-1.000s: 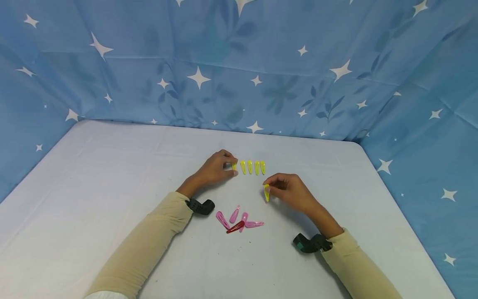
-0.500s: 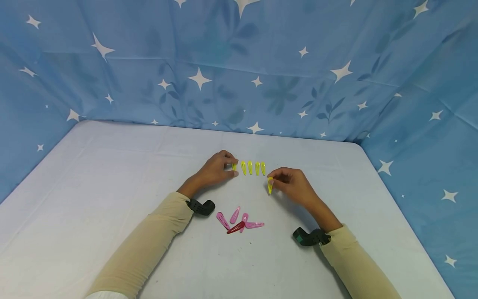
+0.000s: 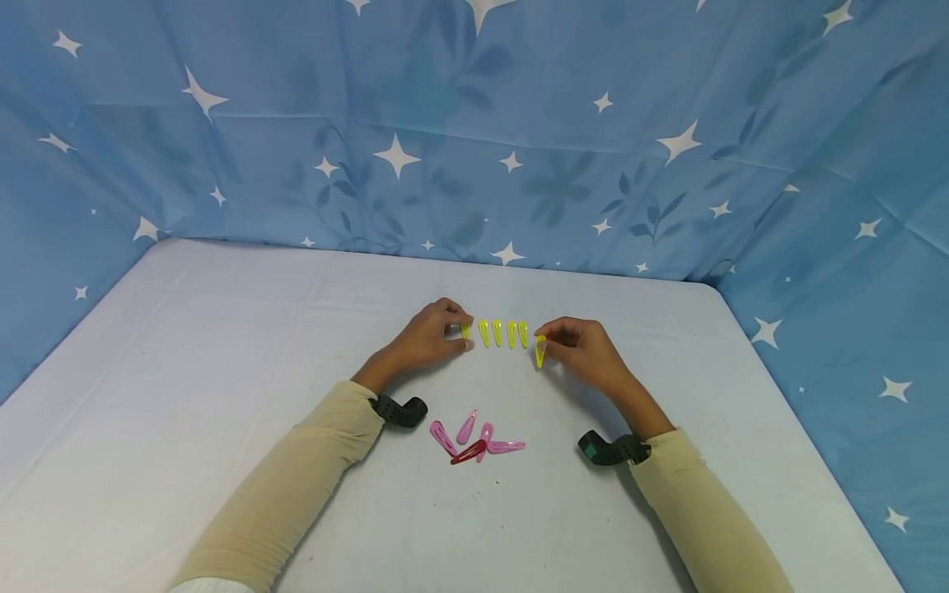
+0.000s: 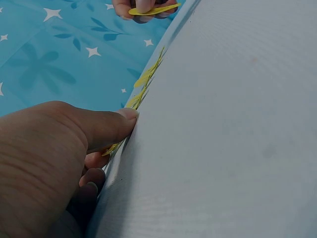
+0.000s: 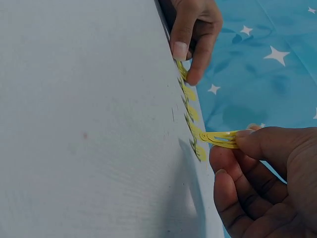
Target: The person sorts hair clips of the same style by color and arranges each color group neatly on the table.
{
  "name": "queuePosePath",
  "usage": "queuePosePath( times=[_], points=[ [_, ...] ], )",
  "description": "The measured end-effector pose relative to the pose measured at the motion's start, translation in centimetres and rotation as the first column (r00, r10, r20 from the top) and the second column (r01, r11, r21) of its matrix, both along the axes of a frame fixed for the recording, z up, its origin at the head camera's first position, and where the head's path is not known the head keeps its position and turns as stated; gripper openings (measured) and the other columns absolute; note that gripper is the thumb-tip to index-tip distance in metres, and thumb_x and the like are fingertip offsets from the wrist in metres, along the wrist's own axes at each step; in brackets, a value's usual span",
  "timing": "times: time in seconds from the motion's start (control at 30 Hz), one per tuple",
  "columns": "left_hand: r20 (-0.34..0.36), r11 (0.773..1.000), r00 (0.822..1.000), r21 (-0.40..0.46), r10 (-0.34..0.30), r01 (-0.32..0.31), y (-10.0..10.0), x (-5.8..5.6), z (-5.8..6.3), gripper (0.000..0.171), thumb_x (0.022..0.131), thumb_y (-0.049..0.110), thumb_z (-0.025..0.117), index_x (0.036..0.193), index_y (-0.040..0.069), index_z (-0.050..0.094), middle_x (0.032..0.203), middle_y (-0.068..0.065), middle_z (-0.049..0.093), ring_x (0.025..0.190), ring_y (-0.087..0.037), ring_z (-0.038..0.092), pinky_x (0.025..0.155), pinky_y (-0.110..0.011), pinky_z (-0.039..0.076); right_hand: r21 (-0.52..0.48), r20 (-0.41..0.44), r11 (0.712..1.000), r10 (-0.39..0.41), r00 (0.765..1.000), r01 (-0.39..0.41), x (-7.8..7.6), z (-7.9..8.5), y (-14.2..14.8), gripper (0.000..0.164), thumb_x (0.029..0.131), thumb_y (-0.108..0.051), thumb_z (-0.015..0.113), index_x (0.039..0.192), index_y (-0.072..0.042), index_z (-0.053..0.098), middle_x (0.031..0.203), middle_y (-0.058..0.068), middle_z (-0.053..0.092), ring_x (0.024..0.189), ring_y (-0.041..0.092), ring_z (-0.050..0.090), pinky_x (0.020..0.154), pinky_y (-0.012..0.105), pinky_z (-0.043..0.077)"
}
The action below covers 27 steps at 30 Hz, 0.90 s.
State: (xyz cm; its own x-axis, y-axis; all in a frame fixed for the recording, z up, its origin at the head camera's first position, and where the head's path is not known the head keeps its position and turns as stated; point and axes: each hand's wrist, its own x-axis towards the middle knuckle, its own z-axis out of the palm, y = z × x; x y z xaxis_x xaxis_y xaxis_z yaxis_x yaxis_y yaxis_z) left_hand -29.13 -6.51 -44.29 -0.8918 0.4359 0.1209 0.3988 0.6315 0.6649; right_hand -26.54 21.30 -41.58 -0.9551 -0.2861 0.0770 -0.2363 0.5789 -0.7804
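Several yellow snap hair clips (image 3: 497, 333) lie side by side in a row on the white table. At the row's left end my left hand (image 3: 430, 333) has its thumb and index finger at the two ends of one yellow hair clip (image 5: 183, 71), which lies on the cloth. My right hand (image 3: 582, 350) pinches another yellow hair clip (image 5: 220, 138) between thumb and fingers, raised a little off the table just right of the row. Nearer the front lie several pink hair clips (image 3: 442, 436) and one red hair clip (image 3: 469, 451), loosely grouped and partly overlapping.
The table (image 3: 259, 329) has a white cloth. A blue curtain with white stars (image 3: 445, 123) stands behind it and along the sides. Each wrist wears a black camera (image 3: 400, 412).
My right hand has moved away from me and slightly right, carrying its yellow hair clip up beside the row's right end. The left hand stays in place.
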Motion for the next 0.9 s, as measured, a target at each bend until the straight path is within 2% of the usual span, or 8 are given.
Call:
queuePosePath(
  times=[0.3,0.63,0.9],
  points=[
    [0.009,1.000,1.000,-0.010,0.004,-0.004,0.0,0.0,0.2,0.044,0.092,0.020,0.071,0.133,0.005,0.063,0.130,-0.015,0.056,0.108,-0.025,0.057,0.093,-0.040,0.048,0.007,0.026,0.998,-0.056,0.998,0.056,-0.9,-0.6,0.1,0.016,0.093,-0.009,0.066,0.108,-0.004,0.071,0.102,0.014,0.072,0.082,0.019,0.063,0.067,0.024,0.049],
    [0.017,1.000,1.000,-0.007,0.004,-0.004,0.0,0.2,0.1,0.045,0.092,0.020,0.071,0.134,0.005,0.062,0.131,-0.015,0.055,0.112,-0.027,0.057,0.095,-0.041,0.048,-0.009,0.025,0.998,-0.066,0.998,0.066,-2.0,-1.0,-0.5,0.017,0.093,-0.008,0.066,0.108,-0.002,0.071,0.101,0.016,0.072,0.080,0.019,0.065,0.067,0.023,0.051],
    [0.011,1.000,1.000,-0.004,0.004,-0.004,-0.1,0.2,0.2,0.045,0.092,0.019,0.071,0.133,0.005,0.062,0.131,-0.015,0.055,0.112,-0.026,0.057,0.095,-0.041,0.048,0.034,-0.011,0.996,-0.081,0.997,0.082,-2.5,-0.6,-1.2,0.017,0.092,-0.009,0.066,0.106,-0.002,0.072,0.105,0.016,0.073,0.089,0.024,0.066,0.069,0.027,0.050]
  ],
)
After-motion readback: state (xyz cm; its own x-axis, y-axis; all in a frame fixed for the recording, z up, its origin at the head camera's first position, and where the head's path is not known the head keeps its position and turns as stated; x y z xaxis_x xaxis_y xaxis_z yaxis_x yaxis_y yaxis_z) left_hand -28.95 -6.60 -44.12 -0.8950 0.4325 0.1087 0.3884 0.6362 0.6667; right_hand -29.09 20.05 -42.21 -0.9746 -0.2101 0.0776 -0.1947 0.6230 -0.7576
